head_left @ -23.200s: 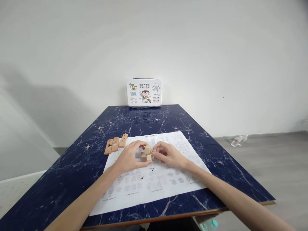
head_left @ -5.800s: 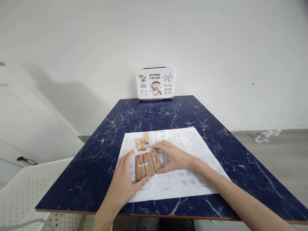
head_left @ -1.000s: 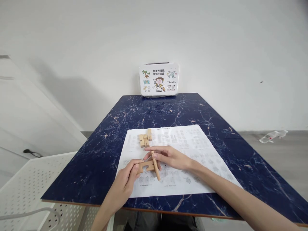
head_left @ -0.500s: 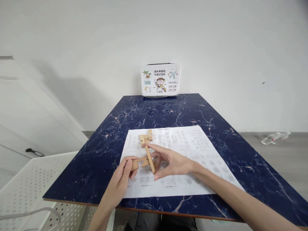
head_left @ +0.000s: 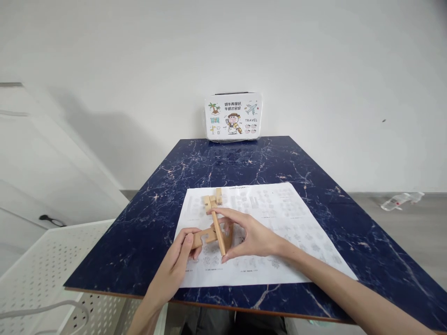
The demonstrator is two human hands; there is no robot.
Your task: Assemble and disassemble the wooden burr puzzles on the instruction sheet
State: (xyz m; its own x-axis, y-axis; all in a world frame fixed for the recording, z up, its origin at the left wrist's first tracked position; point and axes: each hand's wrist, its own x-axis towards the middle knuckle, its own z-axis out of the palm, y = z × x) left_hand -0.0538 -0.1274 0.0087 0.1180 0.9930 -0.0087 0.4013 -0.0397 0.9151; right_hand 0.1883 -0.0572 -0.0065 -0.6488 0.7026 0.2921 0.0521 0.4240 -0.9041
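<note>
Your left hand (head_left: 178,253) pinched the notched plank (head_left: 199,238) above the paper (head_left: 289,232); your right hand (head_left: 256,235) gripped the edge-on plank (head_left: 220,235), at the notched one's 3 o'clock. The blocks (head_left: 208,203) lay toward 12 o'clock from both, near the paper's far edge, on the tabletop (head_left: 226,163).

Smooth, matt wood is shown by the notched piece (head_left: 199,239) and the edge-on piece (head_left: 219,230), and paler wood by the small blocks (head_left: 208,203). Thin matt paper is seen in the printed sheet (head_left: 289,232). The tabletop (head_left: 230,163) is given a glossy, marble-patterned finish. The white case (head_left: 233,116) appears covered in shiny clear film; the wall (head_left: 314,70) is finished matt.
</note>
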